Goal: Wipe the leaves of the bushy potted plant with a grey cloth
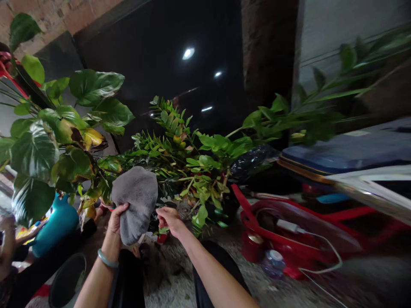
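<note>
A grey cloth [136, 201] hangs in front of me, a soft, rounded piece of fabric. My left hand [118, 218], with a pale green bangle at the wrist, is closed on the cloth's left edge. Just right of the cloth, my right hand [170, 219] is closed in a pinch; what its fingers hold, if anything, is hidden. A small green leaf [163, 230] shows right below those fingers. Behind both hands grows a bushy plant [205, 164] with many small green leaves, some of them yellowed.
On the left stand a large-leaved plant [93, 87], a teal vase-like container [58, 224] and a dark bucket [68, 280]. Part of another person's arm [7, 244] shows at the left edge. Rightward are a red plastic chair [289, 239], a white cable [334, 267] and a small clear jar [274, 263].
</note>
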Demonstrator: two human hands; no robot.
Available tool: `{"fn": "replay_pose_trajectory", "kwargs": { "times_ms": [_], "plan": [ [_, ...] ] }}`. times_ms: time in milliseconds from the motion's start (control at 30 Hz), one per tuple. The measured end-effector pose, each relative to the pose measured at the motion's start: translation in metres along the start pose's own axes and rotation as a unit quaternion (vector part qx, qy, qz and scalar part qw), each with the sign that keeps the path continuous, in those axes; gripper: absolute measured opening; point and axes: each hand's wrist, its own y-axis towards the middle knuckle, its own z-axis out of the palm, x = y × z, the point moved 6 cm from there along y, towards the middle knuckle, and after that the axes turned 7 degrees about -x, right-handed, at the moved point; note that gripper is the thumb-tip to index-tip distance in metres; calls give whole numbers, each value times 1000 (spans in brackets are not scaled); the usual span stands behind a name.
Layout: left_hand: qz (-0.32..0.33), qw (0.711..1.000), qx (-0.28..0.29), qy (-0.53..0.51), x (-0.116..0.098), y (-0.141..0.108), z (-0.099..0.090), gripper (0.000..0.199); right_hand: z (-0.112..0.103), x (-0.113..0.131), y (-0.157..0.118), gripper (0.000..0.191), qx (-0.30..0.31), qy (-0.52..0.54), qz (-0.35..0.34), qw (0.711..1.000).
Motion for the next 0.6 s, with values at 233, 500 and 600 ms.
{"fn": "replay_pose_trajectory", "kwargs": {
  "times_ms": [233, 500, 600],
  "plan": [
    [-176, 983, -7, 50, 44, -16, -18, 34, -19, -16, -7, 25, -18, -59, 57, 996],
    [-11, 997, 68, -22, 1, 9, 53, 27, -22, -14, -9, 14, -38, -41, 70, 996],
    [-88, 989, 64, 95, 40, 16, 41, 31, -25, -19, -9, 15, -41, -48, 85, 994]
  ]
}}
